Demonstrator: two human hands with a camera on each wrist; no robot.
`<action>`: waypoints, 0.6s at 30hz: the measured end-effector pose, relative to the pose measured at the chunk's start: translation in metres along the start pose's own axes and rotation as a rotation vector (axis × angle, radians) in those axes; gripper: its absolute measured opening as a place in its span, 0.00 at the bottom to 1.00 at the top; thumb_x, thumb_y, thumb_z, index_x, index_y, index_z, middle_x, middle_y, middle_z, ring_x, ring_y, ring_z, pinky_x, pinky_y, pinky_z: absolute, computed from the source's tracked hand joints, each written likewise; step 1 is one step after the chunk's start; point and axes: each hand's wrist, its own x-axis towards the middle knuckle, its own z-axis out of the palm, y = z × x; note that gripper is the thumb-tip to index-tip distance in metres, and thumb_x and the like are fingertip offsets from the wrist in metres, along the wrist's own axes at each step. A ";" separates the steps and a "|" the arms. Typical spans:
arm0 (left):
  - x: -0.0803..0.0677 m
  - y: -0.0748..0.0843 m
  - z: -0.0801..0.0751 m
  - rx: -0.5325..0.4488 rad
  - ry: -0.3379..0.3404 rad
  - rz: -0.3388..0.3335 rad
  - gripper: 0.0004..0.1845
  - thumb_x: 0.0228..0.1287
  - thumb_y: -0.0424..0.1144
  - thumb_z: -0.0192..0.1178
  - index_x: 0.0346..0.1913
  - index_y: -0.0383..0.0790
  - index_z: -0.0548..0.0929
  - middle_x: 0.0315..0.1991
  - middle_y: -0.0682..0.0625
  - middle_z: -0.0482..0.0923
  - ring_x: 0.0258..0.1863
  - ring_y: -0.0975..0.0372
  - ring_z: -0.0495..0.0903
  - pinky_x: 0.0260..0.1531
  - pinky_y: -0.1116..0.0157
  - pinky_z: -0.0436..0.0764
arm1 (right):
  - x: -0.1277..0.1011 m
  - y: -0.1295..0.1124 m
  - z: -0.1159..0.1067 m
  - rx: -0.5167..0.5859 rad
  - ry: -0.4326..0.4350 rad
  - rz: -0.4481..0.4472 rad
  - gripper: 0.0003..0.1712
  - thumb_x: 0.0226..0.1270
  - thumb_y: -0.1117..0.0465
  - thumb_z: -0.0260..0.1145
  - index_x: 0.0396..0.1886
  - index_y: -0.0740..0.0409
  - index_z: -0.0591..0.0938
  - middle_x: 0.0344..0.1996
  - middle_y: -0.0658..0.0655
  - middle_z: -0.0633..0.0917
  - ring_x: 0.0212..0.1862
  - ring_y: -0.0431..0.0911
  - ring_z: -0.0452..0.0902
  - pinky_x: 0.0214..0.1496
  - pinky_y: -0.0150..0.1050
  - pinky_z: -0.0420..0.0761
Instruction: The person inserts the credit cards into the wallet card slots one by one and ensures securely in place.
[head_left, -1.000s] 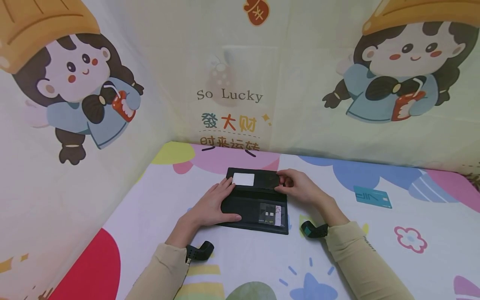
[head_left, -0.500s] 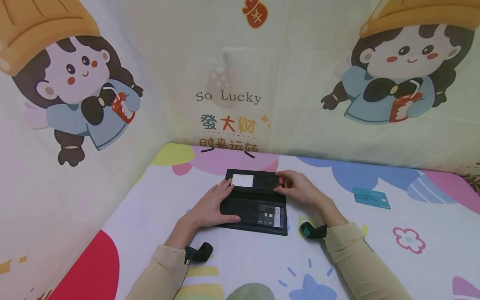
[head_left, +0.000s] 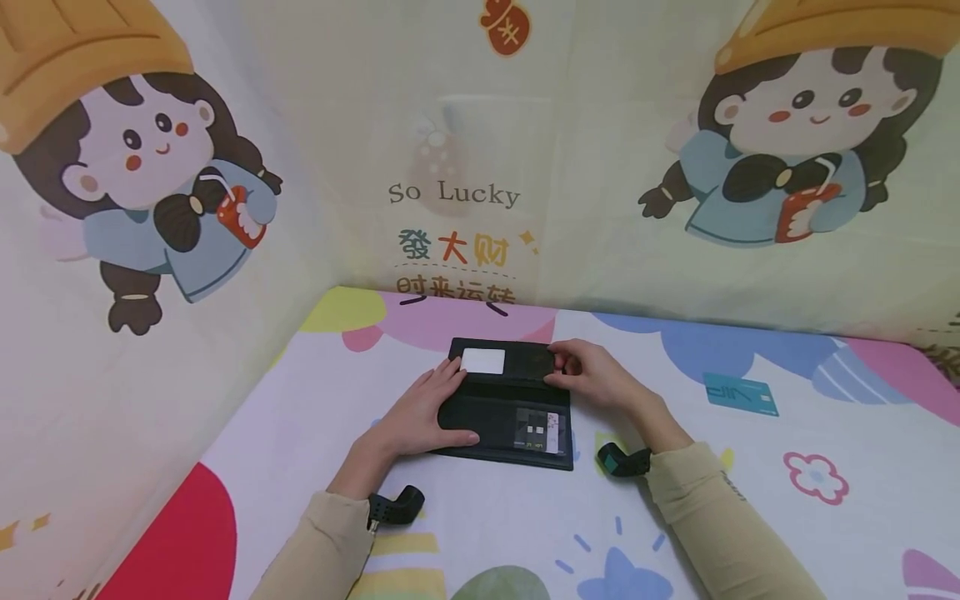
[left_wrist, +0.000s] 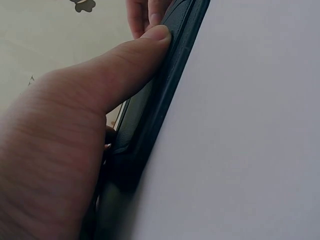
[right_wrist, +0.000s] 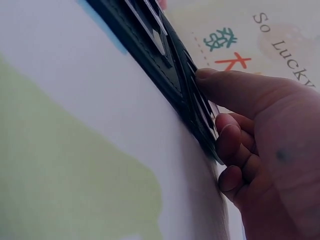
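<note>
A black wallet point(head_left: 487, 416) lies unfolded on the patterned cloth, its long halves one above the other in the head view. My left hand point(head_left: 420, 412) rests on its left side with fingers extended; the thumb point(left_wrist: 127, 65) presses near the front edge in the left wrist view. At the upper half's right end, my right hand point(head_left: 600, 375) pinches the wallet edge between thumb and curled fingers. Whether a card is also in that pinch cannot be told. A white card point(head_left: 483, 361) shows in the upper half, and dark cards point(head_left: 536, 430) fill the lower right pocket.
A teal card point(head_left: 741, 394) lies on the cloth point(head_left: 675, 533) to the right of the wallet. Behind and on the left stand pale printed walls point(head_left: 600, 167) with cartoon figures. Each wrist carries a small black camera point(head_left: 397, 506).
Both hands keep their places on the wallet. The whole scene shifts slightly left in the head view.
</note>
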 end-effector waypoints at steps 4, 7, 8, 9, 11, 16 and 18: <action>0.001 -0.001 0.000 0.002 -0.008 -0.009 0.57 0.55 0.64 0.69 0.79 0.37 0.57 0.81 0.46 0.45 0.80 0.54 0.42 0.76 0.50 0.42 | 0.001 -0.001 0.000 -0.003 -0.007 0.008 0.25 0.63 0.63 0.75 0.55 0.71 0.79 0.33 0.52 0.78 0.33 0.45 0.71 0.38 0.38 0.74; 0.001 -0.002 0.000 0.009 -0.009 -0.011 0.57 0.55 0.65 0.68 0.79 0.38 0.57 0.81 0.47 0.44 0.80 0.55 0.41 0.77 0.51 0.41 | 0.002 -0.002 0.000 -0.005 -0.007 0.006 0.24 0.63 0.64 0.75 0.55 0.71 0.79 0.32 0.51 0.78 0.33 0.45 0.72 0.38 0.38 0.74; 0.000 -0.002 0.000 0.009 -0.007 -0.009 0.57 0.55 0.65 0.68 0.79 0.37 0.57 0.81 0.47 0.45 0.80 0.55 0.41 0.77 0.51 0.41 | 0.002 -0.002 0.001 -0.005 -0.006 0.006 0.24 0.63 0.64 0.75 0.55 0.71 0.79 0.32 0.51 0.78 0.32 0.44 0.72 0.38 0.38 0.74; 0.000 -0.002 0.000 0.009 -0.004 -0.007 0.57 0.54 0.65 0.69 0.79 0.37 0.57 0.81 0.47 0.45 0.80 0.55 0.41 0.77 0.51 0.41 | 0.002 -0.003 0.001 -0.003 -0.006 0.002 0.24 0.63 0.64 0.75 0.55 0.71 0.79 0.32 0.51 0.78 0.32 0.45 0.71 0.38 0.38 0.74; 0.000 -0.002 0.000 0.010 0.001 -0.001 0.57 0.54 0.65 0.69 0.79 0.37 0.58 0.81 0.47 0.45 0.80 0.55 0.41 0.77 0.52 0.41 | 0.003 -0.003 0.001 -0.001 -0.004 0.005 0.25 0.63 0.64 0.75 0.55 0.71 0.79 0.32 0.51 0.78 0.32 0.44 0.71 0.37 0.38 0.74; 0.000 -0.003 0.000 0.006 0.004 0.010 0.57 0.54 0.65 0.69 0.79 0.36 0.58 0.81 0.46 0.45 0.80 0.55 0.42 0.77 0.52 0.41 | 0.004 -0.004 0.002 -0.006 -0.006 0.012 0.25 0.63 0.63 0.74 0.56 0.72 0.79 0.33 0.51 0.78 0.32 0.44 0.71 0.37 0.38 0.74; 0.001 -0.003 0.001 0.010 0.001 0.009 0.57 0.55 0.65 0.69 0.79 0.36 0.58 0.81 0.46 0.45 0.80 0.55 0.41 0.77 0.52 0.41 | 0.004 -0.005 0.003 -0.008 -0.008 0.011 0.25 0.64 0.63 0.74 0.56 0.72 0.79 0.33 0.52 0.78 0.32 0.44 0.71 0.37 0.38 0.74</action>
